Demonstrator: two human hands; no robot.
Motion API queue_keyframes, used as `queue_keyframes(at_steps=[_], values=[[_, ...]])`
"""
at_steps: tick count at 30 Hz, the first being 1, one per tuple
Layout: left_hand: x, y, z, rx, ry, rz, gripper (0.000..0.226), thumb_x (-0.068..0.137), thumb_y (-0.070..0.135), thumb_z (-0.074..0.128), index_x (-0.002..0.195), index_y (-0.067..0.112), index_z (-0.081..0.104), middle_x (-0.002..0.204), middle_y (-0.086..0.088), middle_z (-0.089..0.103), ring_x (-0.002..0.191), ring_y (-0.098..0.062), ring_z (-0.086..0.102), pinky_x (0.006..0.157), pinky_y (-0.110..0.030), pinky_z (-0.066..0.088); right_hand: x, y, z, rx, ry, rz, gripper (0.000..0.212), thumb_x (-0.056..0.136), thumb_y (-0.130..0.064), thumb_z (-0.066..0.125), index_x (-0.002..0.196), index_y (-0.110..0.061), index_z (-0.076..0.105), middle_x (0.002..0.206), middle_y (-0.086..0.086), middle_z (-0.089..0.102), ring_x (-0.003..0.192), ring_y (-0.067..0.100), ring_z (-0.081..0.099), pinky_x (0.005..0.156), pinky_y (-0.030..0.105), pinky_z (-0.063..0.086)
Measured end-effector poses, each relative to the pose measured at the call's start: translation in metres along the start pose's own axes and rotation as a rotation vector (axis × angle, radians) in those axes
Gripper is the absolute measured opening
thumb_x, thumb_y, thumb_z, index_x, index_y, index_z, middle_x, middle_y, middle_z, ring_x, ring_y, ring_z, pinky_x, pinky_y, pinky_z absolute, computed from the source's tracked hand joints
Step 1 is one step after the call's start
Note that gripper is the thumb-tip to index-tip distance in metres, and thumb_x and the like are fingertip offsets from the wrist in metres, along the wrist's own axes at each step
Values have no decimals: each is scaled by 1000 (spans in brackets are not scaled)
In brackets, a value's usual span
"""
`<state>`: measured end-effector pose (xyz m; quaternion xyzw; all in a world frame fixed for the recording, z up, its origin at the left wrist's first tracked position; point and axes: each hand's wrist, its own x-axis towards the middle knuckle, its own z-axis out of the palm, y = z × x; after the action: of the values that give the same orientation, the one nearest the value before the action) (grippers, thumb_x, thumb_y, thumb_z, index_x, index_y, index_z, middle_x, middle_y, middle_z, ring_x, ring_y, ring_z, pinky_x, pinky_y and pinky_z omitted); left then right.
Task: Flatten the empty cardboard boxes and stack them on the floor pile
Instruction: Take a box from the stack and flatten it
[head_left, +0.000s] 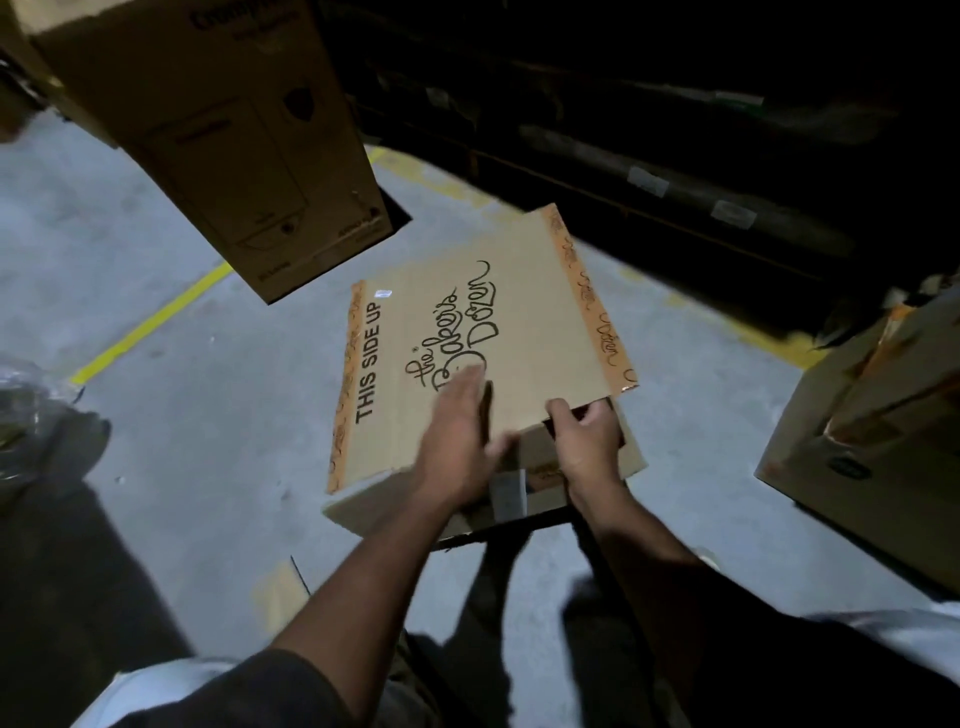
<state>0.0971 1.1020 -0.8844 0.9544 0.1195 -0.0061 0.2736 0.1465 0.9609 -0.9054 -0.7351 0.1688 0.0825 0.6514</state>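
Left hand (457, 431) flat on printed cardboard box (519, 312), right hand (584, 439) gripping its edge.

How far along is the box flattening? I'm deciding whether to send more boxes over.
Done: nothing clearly; no floor pile is in view. In hand: the Baker's Dozen box looks mostly flat; the left hand presses its top panel, the right hand grips the near edge. Left: a tall box and another box still stand unflattened.

box (519, 322): matt brown cardboard, glossy orange tape along edges
floor (208, 415): rough grey concrete, yellow painted lines
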Motion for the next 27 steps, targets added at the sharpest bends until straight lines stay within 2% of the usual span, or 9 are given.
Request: queue_keyframes(at_steps=[3,5,8,12,16,19,22,24,27], values=[[-7,13,17,5,-35,126,80,93,37,65,158,16,25,167,-6,20,154,-21,14,125,-43,14,-2,-5,7,-131,-130,-51,30,77,-37,63,92,-11,67,88,-4,73,83,17,68,77,32,52],[-5,15,16,-33,59,99,78,93,32,64,158,14,26,166,-8,21,154,-22,16,125,-40,16,-4,-11,4,-283,-229,-149,41,74,-47,54,91,-12,67,89,-3,72,86,18,66,81,37,54],[-1,23,8,-88,182,-18,78,91,17,60,158,9,21,164,-14,22,153,-26,15,126,-34,12,-12,-25,5,-501,-390,-319,32,79,-42,41,86,-17,59,101,3,59,96,22,55,90,40,47],[-2,31,-6,-189,383,-175,69,96,19,56,156,4,26,161,-13,32,150,-25,27,122,-31,19,-9,-43,17,-317,-524,-410,46,83,-35,31,106,-16,66,115,3,61,110,18,54,99,38,44],[-9,23,-20,-208,473,-345,60,95,19,58,152,8,41,151,-10,49,138,-27,47,114,-40,37,19,-36,18,-336,-455,-257,45,95,-12,44,134,-27,60,135,-9,59,125,8,53,108,28,41],[-17,18,-24,-224,491,-388,58,83,6,59,140,10,55,129,-13,66,114,-33,62,99,-38,44,29,-15,16,-609,-652,-215,69,88,-2,57,151,-25,40,151,1,47,139,18,45,114,38,39],[-17,15,-26,-188,426,-361,41,83,5,60,123,9,63,97,-13,70,86,-31,63,80,-39,47,15,8,15,-835,-791,-228,94,83,-16,72,159,-26,18,162,-1,27,148,22,24,120,39,27],[-14,14,-26,-198,455,-316,18,95,17,60,109,7,65,85,-1,62,77,-22,58,73,-37,50,6,19,16,-875,-823,-266,109,78,-21,78,160,-26,7,165,-6,14,151,18,11,122,39,22],[-15,9,-24,-303,562,-286,29,101,31,58,102,4,68,87,0,60,78,-19,57,74,-43,57,13,17,18,-772,-885,-200,125,68,-35,86,159,-33,2,166,-11,5,152,12,3,124,43,17]])
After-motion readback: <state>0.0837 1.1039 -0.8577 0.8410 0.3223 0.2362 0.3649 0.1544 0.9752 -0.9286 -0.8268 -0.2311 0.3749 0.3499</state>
